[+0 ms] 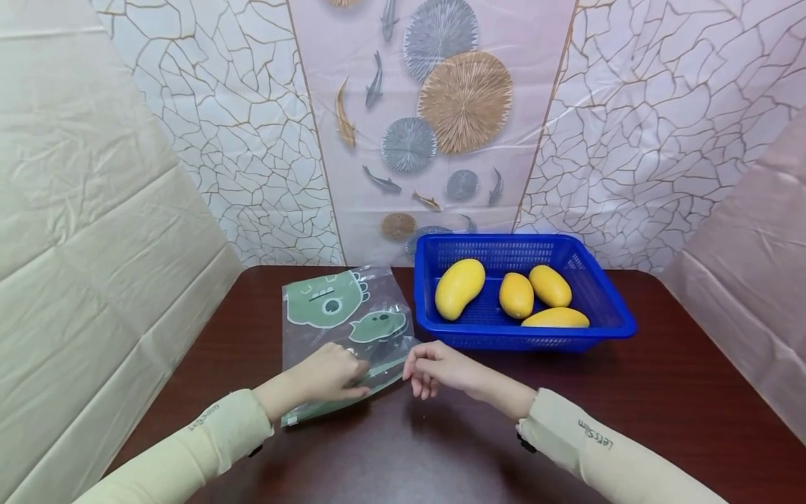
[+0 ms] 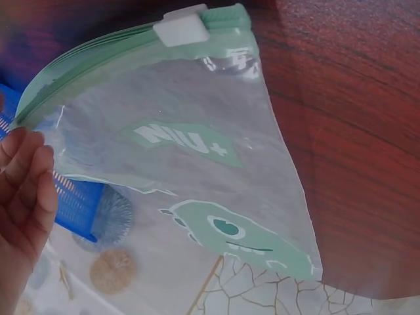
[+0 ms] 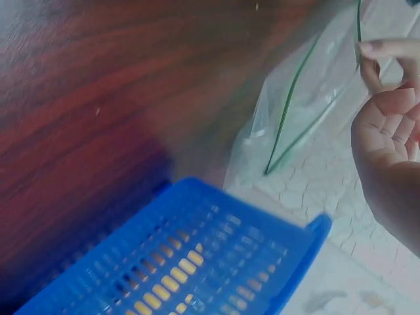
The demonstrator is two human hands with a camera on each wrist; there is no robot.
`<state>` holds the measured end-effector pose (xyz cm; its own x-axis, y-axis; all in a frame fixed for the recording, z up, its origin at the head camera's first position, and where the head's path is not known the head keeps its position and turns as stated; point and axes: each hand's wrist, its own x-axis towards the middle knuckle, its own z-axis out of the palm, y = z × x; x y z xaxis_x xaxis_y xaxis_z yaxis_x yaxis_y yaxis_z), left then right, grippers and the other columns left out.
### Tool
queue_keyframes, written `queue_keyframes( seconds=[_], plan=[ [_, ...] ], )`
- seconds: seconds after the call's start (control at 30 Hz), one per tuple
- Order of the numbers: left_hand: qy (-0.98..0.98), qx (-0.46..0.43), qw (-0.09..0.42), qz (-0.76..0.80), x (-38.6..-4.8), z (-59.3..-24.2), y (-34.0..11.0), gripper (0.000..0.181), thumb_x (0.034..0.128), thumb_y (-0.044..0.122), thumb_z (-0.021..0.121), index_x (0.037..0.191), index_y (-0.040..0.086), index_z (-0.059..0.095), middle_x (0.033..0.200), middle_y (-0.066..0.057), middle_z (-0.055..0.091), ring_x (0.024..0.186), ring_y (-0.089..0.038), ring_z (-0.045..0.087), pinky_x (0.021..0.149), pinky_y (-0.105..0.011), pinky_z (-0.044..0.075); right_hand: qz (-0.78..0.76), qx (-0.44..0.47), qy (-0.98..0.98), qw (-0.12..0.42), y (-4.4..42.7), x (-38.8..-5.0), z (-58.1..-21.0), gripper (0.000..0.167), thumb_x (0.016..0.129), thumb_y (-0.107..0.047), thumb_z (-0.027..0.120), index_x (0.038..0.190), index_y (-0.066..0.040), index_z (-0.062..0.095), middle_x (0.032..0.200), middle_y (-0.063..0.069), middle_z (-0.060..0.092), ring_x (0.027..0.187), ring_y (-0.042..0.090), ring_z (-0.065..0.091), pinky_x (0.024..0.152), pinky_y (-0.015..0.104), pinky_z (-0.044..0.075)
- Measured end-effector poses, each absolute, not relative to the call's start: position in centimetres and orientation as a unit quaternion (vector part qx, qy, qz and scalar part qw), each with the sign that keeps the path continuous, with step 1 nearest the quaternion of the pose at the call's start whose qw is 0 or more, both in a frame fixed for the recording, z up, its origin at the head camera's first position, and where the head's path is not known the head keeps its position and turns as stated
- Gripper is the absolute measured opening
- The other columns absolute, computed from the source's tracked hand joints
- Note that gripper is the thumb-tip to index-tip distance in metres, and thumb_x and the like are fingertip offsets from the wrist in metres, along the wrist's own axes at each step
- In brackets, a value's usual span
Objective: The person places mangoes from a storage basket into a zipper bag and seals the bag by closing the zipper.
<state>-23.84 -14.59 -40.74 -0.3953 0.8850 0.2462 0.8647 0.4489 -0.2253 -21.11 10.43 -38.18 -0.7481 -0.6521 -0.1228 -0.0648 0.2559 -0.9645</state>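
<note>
A clear zip bag (image 1: pixel 321 350) with green cartoon prints lies at the left of the table, its green zip edge facing the person. The left hand (image 1: pixel 327 374) pinches this edge near its middle; its fingertips also meet the edge in the left wrist view, where the bag (image 2: pixel 197 111) shows a white slider (image 2: pixel 182 27) at one corner. At the edge's right end, the right hand (image 1: pixel 443 371) holds the bag between thumb and finger, the other fingers bent. The right wrist view shows the right hand (image 3: pixel 394 125) beside the bag's green-lined opening (image 3: pixel 289 111).
A blue basket (image 1: pixel 504 336) stands behind and right of the right hand, holding several yellow mangoes (image 1: pixel 460 288). The dark red-brown table (image 1: pixel 680 392) ends at a patterned cloth backdrop (image 1: pixel 409 105), with pale cloth walls on both sides.
</note>
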Motion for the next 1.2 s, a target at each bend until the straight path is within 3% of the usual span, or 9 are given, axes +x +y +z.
queue_keyframes(
  seconds=[0.53, 0.8, 0.93, 1.07, 1.2],
  plan=[
    [-0.842, -0.512, 0.170, -0.015, -24.2, -39.0, -14.5, 0.029, 0.0823, 0.034, 0.068, 0.064, 0.019, 0.051, 0.051, 0.014, 0.042, 0.046, 0.002, 0.029, 0.044, -0.017, 0.024, -0.585, -0.190, 0.753, 0.233, 14.4, -22.2, -38.0, 0.023, 0.095, -0.008, 0.040, 0.099, 0.012, 0.052, 0.067, -0.001, 0.061, 0.057, 0.009, 0.057, 0.054, 0.019, 0.046],
    [-0.844, -0.509, 0.166, -0.034, -24.3, -38.3, -13.7, 0.027, 0.0834, 0.032, 0.066, 0.065, 0.017, 0.053, 0.053, 0.012, 0.050, 0.045, 0.000, 0.035, 0.044, -0.016, 0.025, -0.584, -0.188, 0.755, 0.231, 14.8, -22.1, -37.4, 0.018, 0.094, -0.007, 0.041, 0.096, 0.007, 0.054, 0.067, 0.000, 0.061, 0.058, 0.008, 0.057, 0.054, 0.019, 0.047],
    [-0.846, -0.506, 0.164, -0.041, -24.4, -37.8, -13.1, 0.021, 0.0856, 0.031, 0.065, 0.079, 0.012, 0.060, 0.061, 0.005, 0.057, 0.049, -0.003, 0.044, 0.046, -0.017, 0.035, -0.583, -0.192, 0.757, 0.225, 15.0, -22.3, -36.7, 0.019, 0.095, -0.007, 0.041, 0.096, 0.006, 0.054, 0.068, 0.000, 0.062, 0.059, 0.008, 0.058, 0.055, 0.019, 0.047],
    [-0.848, -0.498, 0.180, -0.036, -24.7, -37.4, -12.5, 0.027, 0.0862, 0.031, 0.065, 0.102, 0.009, 0.063, 0.082, 0.000, 0.068, 0.067, -0.011, 0.062, 0.062, -0.027, 0.052, -0.582, -0.197, 0.759, 0.214, 15.3, -22.3, -36.1, 0.022, 0.096, -0.008, 0.042, 0.099, 0.011, 0.052, 0.069, 0.000, 0.062, 0.060, 0.007, 0.058, 0.056, 0.020, 0.048],
    [-0.847, -0.493, 0.199, -0.024, -25.0, -37.4, -11.7, 0.033, 0.0859, 0.031, 0.065, 0.109, 0.008, 0.063, 0.091, -0.002, 0.069, 0.080, -0.016, 0.067, 0.074, -0.032, 0.054, -0.577, -0.195, 0.764, 0.212, 15.8, -22.3, -35.7, 0.024, 0.096, -0.008, 0.042, 0.101, 0.013, 0.050, 0.069, -0.001, 0.062, 0.060, 0.007, 0.059, 0.057, 0.020, 0.048]
  ],
)
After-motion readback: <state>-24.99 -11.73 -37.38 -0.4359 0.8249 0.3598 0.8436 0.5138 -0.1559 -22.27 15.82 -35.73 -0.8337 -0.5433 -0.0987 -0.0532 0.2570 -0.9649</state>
